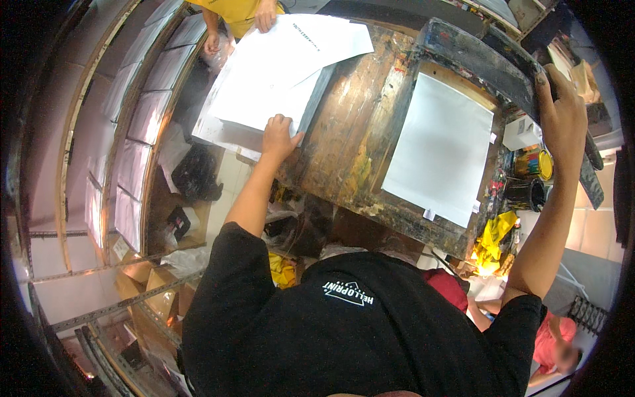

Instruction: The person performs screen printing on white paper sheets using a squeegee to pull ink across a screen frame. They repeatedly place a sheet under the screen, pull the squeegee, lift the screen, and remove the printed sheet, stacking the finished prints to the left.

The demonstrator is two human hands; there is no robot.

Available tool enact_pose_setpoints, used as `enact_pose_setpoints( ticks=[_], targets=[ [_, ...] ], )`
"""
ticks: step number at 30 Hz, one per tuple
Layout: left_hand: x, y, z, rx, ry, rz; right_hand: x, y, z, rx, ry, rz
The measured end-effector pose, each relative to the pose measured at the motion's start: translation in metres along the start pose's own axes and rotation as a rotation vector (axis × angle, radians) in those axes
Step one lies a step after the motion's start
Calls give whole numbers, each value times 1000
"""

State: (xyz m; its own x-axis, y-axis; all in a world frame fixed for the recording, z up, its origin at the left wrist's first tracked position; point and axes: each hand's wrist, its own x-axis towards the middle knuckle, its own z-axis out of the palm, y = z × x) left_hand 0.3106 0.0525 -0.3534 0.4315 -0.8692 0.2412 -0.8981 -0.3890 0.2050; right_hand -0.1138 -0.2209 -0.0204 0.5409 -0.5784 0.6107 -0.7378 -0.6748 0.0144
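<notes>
My left hand (281, 137) is at the near edge of a stack of white sheets (258, 92), its fingers bent onto the top sheet and the thumb at the side edge. At the far right, my right hand (563, 109) is closed round the edge of a dark, ink-stained screen-printing frame (473, 49), which is raised along the table's far side. A single white sheet (440, 149) lies flat on the board between my arms, with small white tabs along its right and near edges. Its surface looks blank.
The wooden table (344, 112) is paint-stained. A co-worker in yellow (239, 14) touches the stack's far edge. Beside the table's right edge are a yellow paint can (534, 163), a black pot (524, 193) and a yellow cloth (493, 241). Racks of white sheets (135, 159) stand left; another person (555, 341) is behind right.
</notes>
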Motion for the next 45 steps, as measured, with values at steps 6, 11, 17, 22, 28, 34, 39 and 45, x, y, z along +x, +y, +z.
enact_pose_setpoints(
  ticks=[6, 11, 17, 22, 28, 34, 39, 45],
  targets=[
    [15, 10, -2, 183, -150, -106, -2, -2, -1, 69, -17, -3],
    [19, 9, -5, 165, -209, -156, -1, 10, 7, -2, -78, 16],
    [51, -25, -18, 38, -431, -30, -6, 15, 6, 86, -145, 80],
    [63, -41, -28, -43, -548, -32, -6, 12, 11, 104, -63, 3],
    [57, 17, 2, 355, -274, -165, -6, 0, 0, 115, 29, -60],
    [88, 37, 31, 518, -92, -36, -4, -3, -4, 59, 57, -81],
    [143, 35, 51, 445, -68, 11, 2, -4, -6, 64, 61, -63],
    [160, 30, 66, 398, -141, 56, 8, -10, -13, 77, 62, -57]
  ],
)
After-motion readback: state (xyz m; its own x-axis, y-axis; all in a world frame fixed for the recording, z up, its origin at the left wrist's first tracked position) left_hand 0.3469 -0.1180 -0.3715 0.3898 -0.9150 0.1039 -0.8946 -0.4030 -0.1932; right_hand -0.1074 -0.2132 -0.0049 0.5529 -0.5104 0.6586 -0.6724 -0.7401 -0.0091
